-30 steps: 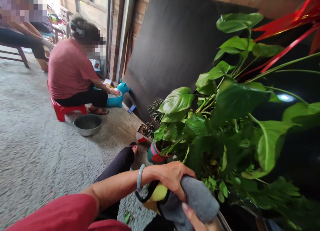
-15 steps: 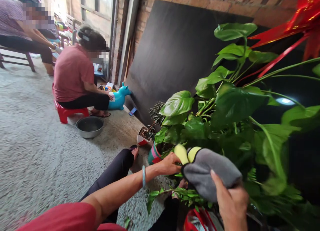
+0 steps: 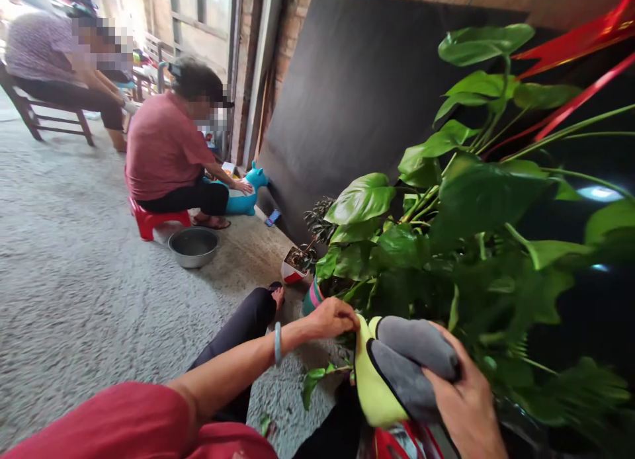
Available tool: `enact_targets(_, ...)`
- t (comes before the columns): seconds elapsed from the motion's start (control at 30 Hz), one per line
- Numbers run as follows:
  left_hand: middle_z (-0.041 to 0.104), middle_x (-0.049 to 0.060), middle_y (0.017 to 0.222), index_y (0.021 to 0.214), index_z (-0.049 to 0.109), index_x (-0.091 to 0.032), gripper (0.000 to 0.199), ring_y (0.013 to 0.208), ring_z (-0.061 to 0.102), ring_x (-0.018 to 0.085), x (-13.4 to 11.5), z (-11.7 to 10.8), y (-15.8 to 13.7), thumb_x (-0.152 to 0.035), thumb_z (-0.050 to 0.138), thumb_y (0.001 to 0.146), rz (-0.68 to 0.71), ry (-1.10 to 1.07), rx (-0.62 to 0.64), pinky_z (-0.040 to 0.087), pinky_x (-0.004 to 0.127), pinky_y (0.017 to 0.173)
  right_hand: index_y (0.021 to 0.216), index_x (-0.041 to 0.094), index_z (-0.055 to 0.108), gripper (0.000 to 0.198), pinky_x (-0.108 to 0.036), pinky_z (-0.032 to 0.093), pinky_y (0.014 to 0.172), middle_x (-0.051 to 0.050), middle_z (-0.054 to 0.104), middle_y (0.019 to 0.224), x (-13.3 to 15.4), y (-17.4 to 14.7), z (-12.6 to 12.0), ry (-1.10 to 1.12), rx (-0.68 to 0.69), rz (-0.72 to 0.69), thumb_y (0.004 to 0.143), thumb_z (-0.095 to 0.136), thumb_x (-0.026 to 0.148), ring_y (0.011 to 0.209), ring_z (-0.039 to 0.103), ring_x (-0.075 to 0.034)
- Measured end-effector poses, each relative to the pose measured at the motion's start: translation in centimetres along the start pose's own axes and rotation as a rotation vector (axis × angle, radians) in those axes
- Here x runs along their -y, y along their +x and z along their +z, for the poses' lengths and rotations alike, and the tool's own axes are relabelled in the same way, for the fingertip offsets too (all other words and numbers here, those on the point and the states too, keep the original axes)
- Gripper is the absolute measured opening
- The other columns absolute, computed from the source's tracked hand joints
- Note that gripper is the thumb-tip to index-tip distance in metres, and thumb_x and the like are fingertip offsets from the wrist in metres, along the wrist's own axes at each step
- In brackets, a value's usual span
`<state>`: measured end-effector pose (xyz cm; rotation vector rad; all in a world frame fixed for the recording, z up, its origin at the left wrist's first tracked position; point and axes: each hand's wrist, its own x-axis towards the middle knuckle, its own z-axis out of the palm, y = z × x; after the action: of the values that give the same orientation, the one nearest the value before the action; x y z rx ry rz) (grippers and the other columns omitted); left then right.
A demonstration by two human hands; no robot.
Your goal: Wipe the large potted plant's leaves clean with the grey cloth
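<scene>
Our right hand (image 3: 466,406) clasps the grey-yellow cloth (image 3: 397,370); our left hand (image 3: 331,317) pinches its 10 o'clock edge. Plant leaves (image 3: 476,201) crowd 1 o'clock; open floor (image 3: 74,300) lies at 9 o'clock.

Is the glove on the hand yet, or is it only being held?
Not on yet. The left hand pinches the yellow edge of the grey and yellow gloves, and the right hand grips them from the other side, in front of the leafy plant. No fingers look to be inside either glove. So picking them up looks done; putting them on is left.
</scene>
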<state>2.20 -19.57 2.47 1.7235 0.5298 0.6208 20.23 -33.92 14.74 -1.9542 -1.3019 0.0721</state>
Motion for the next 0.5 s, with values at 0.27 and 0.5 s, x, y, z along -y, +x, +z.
enact_targets(0.27, 0.069, 0.005, 0.129, 0.137, 0.065, -0.024, 0.084, 0.119, 0.062, 0.024, -6.3, -0.8, -3.7, -0.03, 0.093, 0.058, 0.104, -0.408, 0.279, 0.05, 0.033, 0.099, 0.121, 0.026, 0.071, 0.064, -0.041, 0.051, 0.104, -0.009, 0.068, 0.131, 2.1, -3.4, -1.4, 0.356, 0.295, 0.102, 0.058, 0.074, 0.037, 0.121, 0.063, -0.033)
enact_targets(0.5, 0.073, 0.007, 0.092, 0.105, 0.071, -0.014, 0.056, 0.08, 0.068, 0.022, -6.9, 3.6, -3.5, -0.028, 0.091, 0.054, -0.227, -1.041, -0.044, 0.056, 0.037, 0.081, 0.145, 0.021, 0.051, 0.099, -0.053, 0.05, 0.102, -0.017, 0.068, 0.126, 0.0, -5.4, 0.9, 0.295, -0.052, 0.339, 0.062, 0.073, 0.071, 0.115, 0.065, -0.039)
